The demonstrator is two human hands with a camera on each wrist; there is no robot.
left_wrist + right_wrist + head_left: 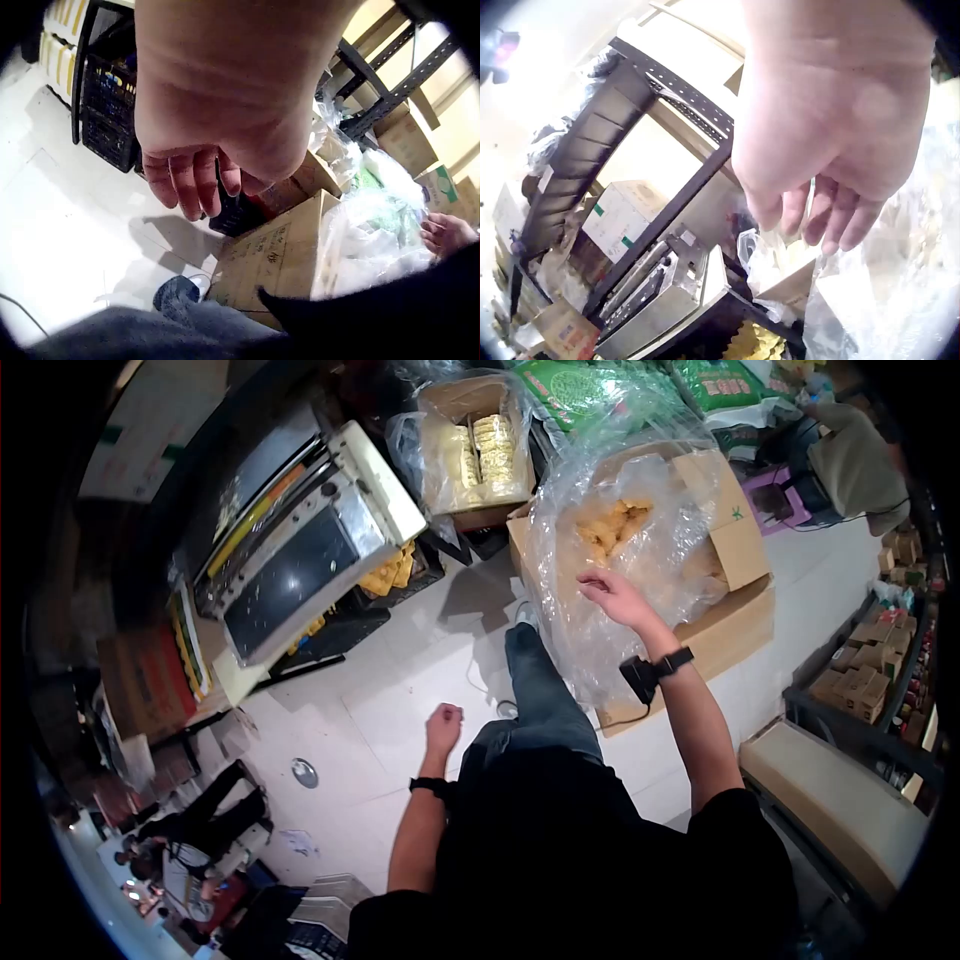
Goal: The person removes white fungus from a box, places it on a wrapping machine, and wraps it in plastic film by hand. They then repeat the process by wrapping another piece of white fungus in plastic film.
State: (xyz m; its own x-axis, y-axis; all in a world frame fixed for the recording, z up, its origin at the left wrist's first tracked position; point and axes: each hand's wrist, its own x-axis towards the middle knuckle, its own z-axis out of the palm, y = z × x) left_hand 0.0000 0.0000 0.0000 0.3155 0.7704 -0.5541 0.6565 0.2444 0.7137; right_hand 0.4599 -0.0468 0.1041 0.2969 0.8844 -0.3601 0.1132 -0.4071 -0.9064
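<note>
My right hand (615, 597) hovers over a large open cardboard box (738, 625), its fingers relaxed and nothing in them. A clear plastic bag (570, 605) lines the box and spills over its near side. Through the bag's mouth, orange-yellow crinkled pieces (612, 528) show inside. In the right wrist view the fingers (844, 217) hang loosely bent beside the plastic. My left hand (444, 726) hangs low over the floor, left of the leg, with fingers loosely curled. The left wrist view shows that hand (217, 142) holding nothing, with the box (270, 255) beyond it.
A smaller box (470, 510) holds stacked pale yellow round pieces in plastic. Left of it stands a metal machine (300, 565) on a dark rack. Green sacks (570, 395) lie behind the large box. Shelves with small cartons (860, 660) line the right; another person (190, 875) is at lower left.
</note>
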